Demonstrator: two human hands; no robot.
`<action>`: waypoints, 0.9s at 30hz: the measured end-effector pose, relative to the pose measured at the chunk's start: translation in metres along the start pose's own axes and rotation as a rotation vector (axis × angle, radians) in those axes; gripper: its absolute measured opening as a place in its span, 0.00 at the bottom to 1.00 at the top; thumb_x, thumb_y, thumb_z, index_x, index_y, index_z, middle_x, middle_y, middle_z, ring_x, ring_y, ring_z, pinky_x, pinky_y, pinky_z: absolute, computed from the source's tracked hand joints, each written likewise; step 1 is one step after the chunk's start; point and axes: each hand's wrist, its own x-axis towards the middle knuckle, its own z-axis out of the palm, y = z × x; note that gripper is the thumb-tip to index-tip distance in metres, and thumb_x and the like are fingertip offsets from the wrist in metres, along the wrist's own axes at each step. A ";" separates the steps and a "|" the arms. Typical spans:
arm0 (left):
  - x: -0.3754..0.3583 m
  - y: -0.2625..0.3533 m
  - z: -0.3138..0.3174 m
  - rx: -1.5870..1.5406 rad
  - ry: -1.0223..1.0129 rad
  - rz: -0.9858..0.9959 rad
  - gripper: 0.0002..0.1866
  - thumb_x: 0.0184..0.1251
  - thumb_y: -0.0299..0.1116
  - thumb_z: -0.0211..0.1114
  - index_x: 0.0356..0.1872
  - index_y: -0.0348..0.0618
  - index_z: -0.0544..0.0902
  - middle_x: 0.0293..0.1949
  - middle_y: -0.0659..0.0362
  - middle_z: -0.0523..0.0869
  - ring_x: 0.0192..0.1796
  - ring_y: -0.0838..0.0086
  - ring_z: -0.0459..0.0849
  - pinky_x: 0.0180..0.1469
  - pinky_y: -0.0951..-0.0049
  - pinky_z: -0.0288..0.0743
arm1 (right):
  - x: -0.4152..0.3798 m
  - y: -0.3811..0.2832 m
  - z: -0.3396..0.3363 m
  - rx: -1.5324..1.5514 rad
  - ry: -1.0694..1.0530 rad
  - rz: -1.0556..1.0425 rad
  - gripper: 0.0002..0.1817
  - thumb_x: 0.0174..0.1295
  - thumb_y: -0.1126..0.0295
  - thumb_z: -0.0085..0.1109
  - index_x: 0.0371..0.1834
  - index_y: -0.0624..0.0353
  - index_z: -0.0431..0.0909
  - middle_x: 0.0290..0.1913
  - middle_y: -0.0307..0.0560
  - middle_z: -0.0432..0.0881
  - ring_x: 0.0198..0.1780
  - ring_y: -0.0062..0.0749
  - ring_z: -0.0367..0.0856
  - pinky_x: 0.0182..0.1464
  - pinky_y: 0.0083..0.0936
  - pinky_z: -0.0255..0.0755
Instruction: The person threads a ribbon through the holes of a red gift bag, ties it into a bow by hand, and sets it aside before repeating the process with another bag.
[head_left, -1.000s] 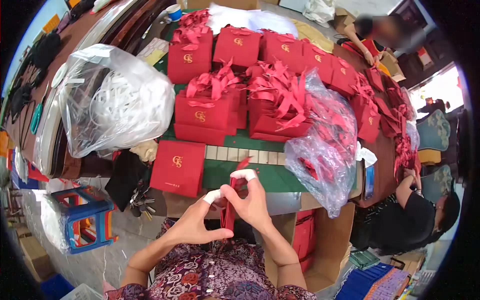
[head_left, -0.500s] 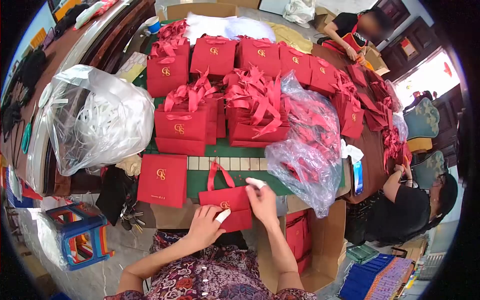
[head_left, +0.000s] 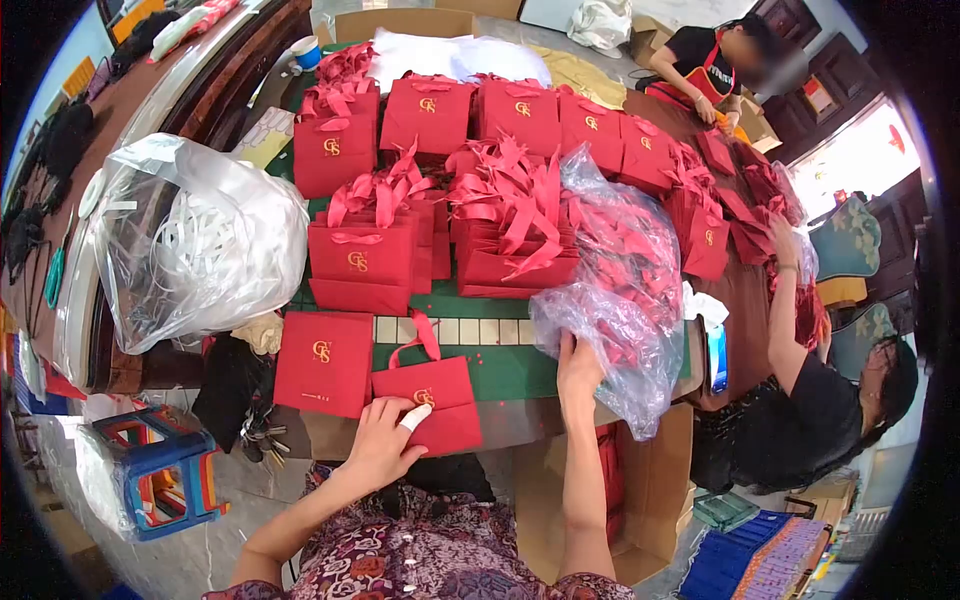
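My left hand (head_left: 388, 440), a white cover on one finger, rests on the lower left part of a small red paper bag (head_left: 440, 400) with a gold logo and a red ribbon handle. My right hand (head_left: 579, 370) reaches to the opening of a clear plastic bag (head_left: 625, 290) full of red ribbons; its fingertips are partly hidden by the plastic. A larger red bag (head_left: 323, 362) lies flat to the left of the small one. Pale rectangular pieces (head_left: 470, 331) form a row on the green mat (head_left: 500, 372) behind.
Rows of red bags (head_left: 360, 262) stand at the back. A clear sack of white strips (head_left: 205, 235) is at left, a phone (head_left: 717, 358) at right. Below the table edge is an open cardboard box (head_left: 655, 500). Two people sit at the right side.
My right hand has left the small red bag and moved right to the plastic bag. My left hand and the small bag have shifted left. The person at lower right has stretched an arm out.
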 end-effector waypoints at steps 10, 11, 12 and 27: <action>0.023 0.012 -0.005 -0.093 0.257 0.120 0.21 0.58 0.29 0.72 0.55 0.46 0.83 0.49 0.56 0.83 0.51 0.58 0.80 0.54 0.59 0.76 | -0.057 -0.062 -0.093 0.123 -0.131 -0.116 0.09 0.63 0.74 0.65 0.45 0.60 0.85 0.35 0.52 0.82 0.34 0.49 0.82 0.36 0.39 0.74; 0.032 0.017 -0.006 -0.093 0.259 0.118 0.21 0.58 0.29 0.72 0.55 0.46 0.83 0.49 0.56 0.83 0.51 0.58 0.80 0.54 0.59 0.76 | -0.061 -0.066 -0.094 0.124 -0.133 -0.119 0.09 0.63 0.74 0.65 0.45 0.60 0.85 0.35 0.52 0.82 0.34 0.49 0.82 0.36 0.39 0.74; 0.041 0.022 -0.005 -0.120 0.245 0.185 0.20 0.58 0.28 0.72 0.54 0.45 0.83 0.50 0.56 0.83 0.51 0.58 0.80 0.54 0.60 0.76 | -0.064 -0.069 -0.095 0.145 -0.180 -0.174 0.09 0.63 0.75 0.65 0.46 0.61 0.85 0.35 0.52 0.81 0.34 0.49 0.82 0.36 0.39 0.74; 0.082 0.032 0.031 -0.205 0.065 0.236 0.20 0.60 0.32 0.71 0.54 0.45 0.82 0.52 0.58 0.82 0.51 0.59 0.79 0.53 0.61 0.75 | -0.073 -0.066 -0.100 0.209 -0.193 -0.262 0.10 0.57 0.68 0.72 0.41 0.58 0.86 0.33 0.45 0.83 0.30 0.41 0.82 0.33 0.35 0.74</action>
